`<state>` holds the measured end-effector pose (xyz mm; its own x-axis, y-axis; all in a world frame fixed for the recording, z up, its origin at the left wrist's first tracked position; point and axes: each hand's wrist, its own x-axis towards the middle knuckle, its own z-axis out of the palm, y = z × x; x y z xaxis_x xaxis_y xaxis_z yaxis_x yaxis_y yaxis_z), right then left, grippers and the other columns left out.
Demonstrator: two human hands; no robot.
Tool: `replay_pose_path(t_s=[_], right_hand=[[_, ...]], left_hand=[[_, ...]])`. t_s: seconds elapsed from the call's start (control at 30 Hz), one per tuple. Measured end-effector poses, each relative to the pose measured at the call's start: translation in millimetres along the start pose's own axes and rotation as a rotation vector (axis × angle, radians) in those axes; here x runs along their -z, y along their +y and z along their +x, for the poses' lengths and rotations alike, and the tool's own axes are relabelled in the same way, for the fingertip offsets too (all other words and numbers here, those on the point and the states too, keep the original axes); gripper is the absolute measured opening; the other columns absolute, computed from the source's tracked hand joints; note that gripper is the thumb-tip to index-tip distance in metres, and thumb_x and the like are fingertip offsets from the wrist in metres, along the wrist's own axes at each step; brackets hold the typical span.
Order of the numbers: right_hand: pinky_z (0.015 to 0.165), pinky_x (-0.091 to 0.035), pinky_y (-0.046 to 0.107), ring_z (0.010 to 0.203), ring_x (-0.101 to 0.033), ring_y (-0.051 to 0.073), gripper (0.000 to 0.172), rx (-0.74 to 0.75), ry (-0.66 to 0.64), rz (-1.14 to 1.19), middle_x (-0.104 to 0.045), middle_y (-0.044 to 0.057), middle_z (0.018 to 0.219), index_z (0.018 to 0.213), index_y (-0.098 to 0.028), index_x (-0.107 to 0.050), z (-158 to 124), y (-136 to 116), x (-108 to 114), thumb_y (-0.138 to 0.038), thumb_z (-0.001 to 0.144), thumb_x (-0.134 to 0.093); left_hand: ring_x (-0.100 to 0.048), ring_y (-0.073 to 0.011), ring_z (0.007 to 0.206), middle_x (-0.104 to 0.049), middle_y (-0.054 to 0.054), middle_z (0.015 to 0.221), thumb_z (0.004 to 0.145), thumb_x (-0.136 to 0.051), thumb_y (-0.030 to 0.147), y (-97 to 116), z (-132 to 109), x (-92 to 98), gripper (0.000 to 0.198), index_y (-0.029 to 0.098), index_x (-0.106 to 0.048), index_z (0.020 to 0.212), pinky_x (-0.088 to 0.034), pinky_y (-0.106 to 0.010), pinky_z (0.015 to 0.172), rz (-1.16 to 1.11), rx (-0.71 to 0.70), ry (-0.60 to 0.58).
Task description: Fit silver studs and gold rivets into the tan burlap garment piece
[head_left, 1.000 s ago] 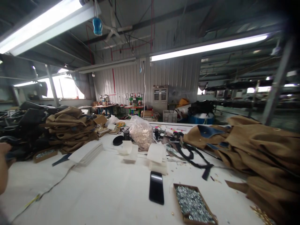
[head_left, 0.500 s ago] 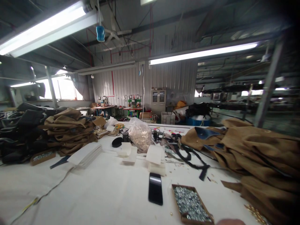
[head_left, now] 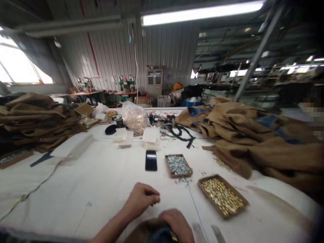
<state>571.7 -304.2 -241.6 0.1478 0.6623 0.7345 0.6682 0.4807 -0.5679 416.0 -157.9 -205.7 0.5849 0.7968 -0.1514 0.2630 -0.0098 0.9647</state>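
My left hand (head_left: pixel 142 199) hovers just over the white table (head_left: pixel 106 182) near its front edge. Its fingers are curled into a pinch; whatever is in them is too small to name. To its right, my right hand (head_left: pixel 177 223) lies knuckles up on a piece of brown and blue cloth (head_left: pixel 144 233) at the bottom edge, fingers bent down over it. Beyond the hands lie a black phone (head_left: pixel 151 160), a cardboard tray of silver studs (head_left: pixel 178 165) and a cardboard tray of gold studs (head_left: pixel 222 196).
A heap of brown coats (head_left: pixel 253 141) fills the right side. Folded brown cloth (head_left: pixel 37 116) is stacked at the left. Farther back lie black straps (head_left: pixel 181 131), white paper stacks (head_left: pixel 150 138) and a plastic bag (head_left: pixel 134 118). A thin tape (head_left: pixel 25 196) runs along the left.
The view has dropped down and turned right. Both hands now show at the bottom, on and beside the cloth piece. The tray of gold studs has come into sight.
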Motion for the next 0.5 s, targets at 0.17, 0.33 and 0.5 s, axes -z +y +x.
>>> replay_pose_path(t_s=[0.17,0.33,0.5], right_hand=[[0.086,-0.06,0.047,0.106,-0.073,0.029,0.028,0.018,-0.079,0.094,-0.076,0.008,0.117,0.135,-0.025,-0.074,-23.7,-25.7,14.2,-0.012,0.114,-0.061],[0.094,-0.061,0.045,0.114,-0.072,0.029,0.029,-0.043,-0.035,0.137,-0.073,0.01,0.126,0.137,-0.024,-0.077,-31.0,-41.3,17.4,-0.01,0.115,-0.065],[0.096,-0.062,0.047,0.117,-0.072,0.031,0.029,-0.071,-0.059,0.167,-0.074,0.011,0.128,0.137,-0.024,-0.077,-39.8,-47.0,14.2,-0.01,0.115,-0.065]], left_hand=[[-0.076,-0.0229,0.083,-0.086,-0.007,0.089,0.081,-0.091,0.049,-4.8,-53.9,5.3,0.038,0.018,-0.094,0.103,-0.058,-0.031,0.079,-0.068,0.033,-0.002],[-0.083,-0.0258,0.099,-0.089,-0.004,0.105,0.09,-0.09,0.048,-2.2,-91.9,6.6,0.027,0.026,-0.095,0.106,-0.062,-0.032,0.089,-0.039,0.036,-0.03],[-0.083,-0.0237,0.103,-0.089,-0.001,0.107,0.098,-0.084,0.042,-1.9,-106.3,11.4,0.019,0.029,-0.095,0.104,-0.062,-0.031,0.094,-0.019,-0.038,-0.106]])
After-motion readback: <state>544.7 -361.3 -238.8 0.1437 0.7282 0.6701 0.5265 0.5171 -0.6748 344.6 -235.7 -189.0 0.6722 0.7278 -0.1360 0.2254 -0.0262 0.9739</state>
